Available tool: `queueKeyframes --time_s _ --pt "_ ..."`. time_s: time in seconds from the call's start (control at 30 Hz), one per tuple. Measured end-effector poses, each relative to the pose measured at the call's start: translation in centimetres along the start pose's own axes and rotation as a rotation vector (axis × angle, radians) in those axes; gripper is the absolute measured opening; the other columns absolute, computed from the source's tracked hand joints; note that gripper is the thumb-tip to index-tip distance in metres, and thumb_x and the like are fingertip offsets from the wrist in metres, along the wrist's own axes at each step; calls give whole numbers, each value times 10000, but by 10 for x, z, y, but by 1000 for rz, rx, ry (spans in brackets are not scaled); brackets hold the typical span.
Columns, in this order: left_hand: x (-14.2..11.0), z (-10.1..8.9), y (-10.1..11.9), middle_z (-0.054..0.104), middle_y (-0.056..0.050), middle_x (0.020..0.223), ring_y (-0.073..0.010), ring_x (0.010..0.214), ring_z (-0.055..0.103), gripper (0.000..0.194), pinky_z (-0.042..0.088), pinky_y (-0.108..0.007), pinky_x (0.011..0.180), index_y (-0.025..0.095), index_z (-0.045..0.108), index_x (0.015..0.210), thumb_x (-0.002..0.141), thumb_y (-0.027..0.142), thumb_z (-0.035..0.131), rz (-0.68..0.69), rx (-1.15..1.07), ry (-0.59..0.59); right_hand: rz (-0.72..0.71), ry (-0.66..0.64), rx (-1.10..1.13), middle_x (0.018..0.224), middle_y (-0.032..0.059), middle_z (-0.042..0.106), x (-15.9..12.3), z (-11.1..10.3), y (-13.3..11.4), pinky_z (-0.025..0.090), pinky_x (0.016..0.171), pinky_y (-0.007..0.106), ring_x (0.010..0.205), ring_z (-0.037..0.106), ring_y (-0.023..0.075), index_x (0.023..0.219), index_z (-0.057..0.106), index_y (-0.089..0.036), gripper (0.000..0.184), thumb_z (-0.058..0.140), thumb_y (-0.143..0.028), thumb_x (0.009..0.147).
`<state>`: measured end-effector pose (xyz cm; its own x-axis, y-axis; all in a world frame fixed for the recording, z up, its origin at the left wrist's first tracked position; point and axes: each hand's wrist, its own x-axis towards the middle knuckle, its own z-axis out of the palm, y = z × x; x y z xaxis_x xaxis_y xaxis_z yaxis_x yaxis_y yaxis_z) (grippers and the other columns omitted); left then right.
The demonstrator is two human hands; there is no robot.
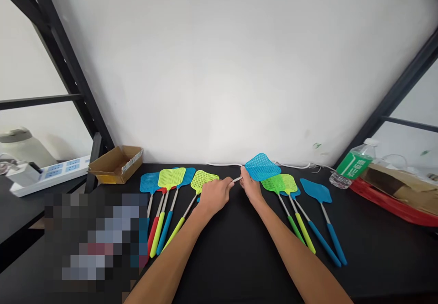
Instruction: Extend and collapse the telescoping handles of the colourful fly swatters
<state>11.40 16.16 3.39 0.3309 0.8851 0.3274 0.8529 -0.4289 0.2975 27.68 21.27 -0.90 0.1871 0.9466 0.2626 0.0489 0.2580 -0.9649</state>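
Note:
Between my hands is a blue fly swatter [262, 167], raised a little above the black table with its mesh head to the right. My left hand [215, 196] is closed around its handle end, hiding the grip. My right hand [250, 187] pinches the metal rod just below the head. Beside my left hand lies a yellow-green fly swatter [203, 180], and further left several more overlap, among them a yellow-green one [171, 177] and a blue one [149, 182]. Right of my right hand lie a green swatter [273, 184], a yellow-green one [290, 183] and a blue one [316, 190].
An open cardboard box [116, 165] stands at the back left, near a white power strip [54, 174] and a pale jug [25, 146]. At the right, a green-labelled bottle [354, 163] leans by a red tray [386, 203] holding cardboard. A white cable [226, 164] runs along the wall.

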Motion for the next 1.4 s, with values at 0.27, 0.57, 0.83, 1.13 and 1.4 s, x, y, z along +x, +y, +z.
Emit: queueKeyframes --time_s 0.27,0.57,0.83,1.13,1.4 --pt "-2 5 -2 711 -56 942 -214 870 662 339 364 -273 657 261 644 1105 1036 384 335 -44 63 55 31 192 141 494 -61 248 4 1 3 254 446 294 450 254 120 604 309 -259 489 512 -615 871" --pt "-7 8 0 667 -72 983 -224 919 634 352 422 -284 714 269 598 1222 1042 354 307 8 122 142 -17 -129 106 419 -44 287 -9 5 -10 261 473 287 414 313 108 477 315 -235 597 462 -606 920" --pt "-2 12 -4 671 -59 909 -207 832 642 413 406 -287 674 287 625 1216 1048 429 275 71 119 140 -10 -255 21 435 -41 222 -18 10 -11 215 477 296 426 255 101 451 244 -237 627 435 -588 934" --pt "-4 15 -7 690 -62 969 -218 852 659 425 370 -281 610 305 593 1299 1052 406 262 65 96 114 -24 -265 -51 436 -44 225 -16 11 -9 196 485 301 437 231 97 448 246 -236 619 468 -561 926" --pt "-1 10 -3 683 -53 950 -213 840 671 407 398 -272 636 341 556 1346 1048 402 286 67 52 63 6 -186 11 394 -48 219 -12 10 -4 198 457 296 394 240 92 415 253 -244 609 460 -516 919"
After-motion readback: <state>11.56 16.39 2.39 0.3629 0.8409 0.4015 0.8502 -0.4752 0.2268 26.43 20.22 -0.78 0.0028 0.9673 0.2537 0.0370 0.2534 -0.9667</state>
